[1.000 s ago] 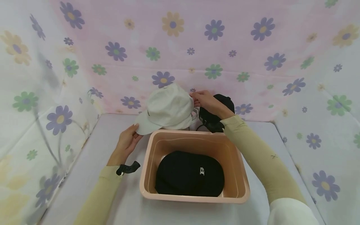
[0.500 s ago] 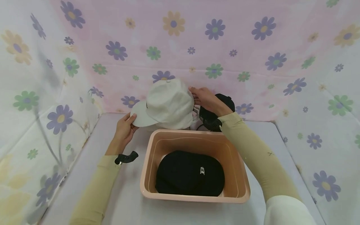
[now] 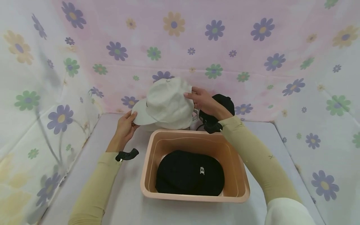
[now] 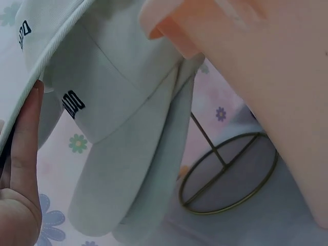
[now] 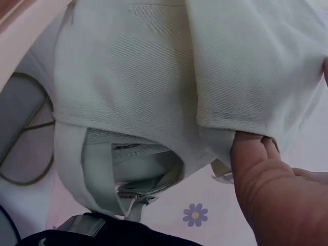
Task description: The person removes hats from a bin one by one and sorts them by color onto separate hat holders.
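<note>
A white baseball cap is between my two hands behind the bin. My left hand pinches its brim, thumb on top and fingers underneath. At the back of the cap, my right hand grips the lower edge. Fingers tuck into its rear opening in the right wrist view, where the lifted cap's panel overlaps another white cap with a back strap. Below the lifted brim, the left wrist view shows more stacked white caps, dark lettering on one.
A peach plastic bin stands in front, holding a black cap with a small white emblem. Behind my right wrist is another black cap. A brass-coloured wire stand base rests beside the bin. Floral cloth walls enclose the table.
The white cap has risen and its brim has shifted up and left with my left hand. My right thumb has come round onto the cap's outside.
</note>
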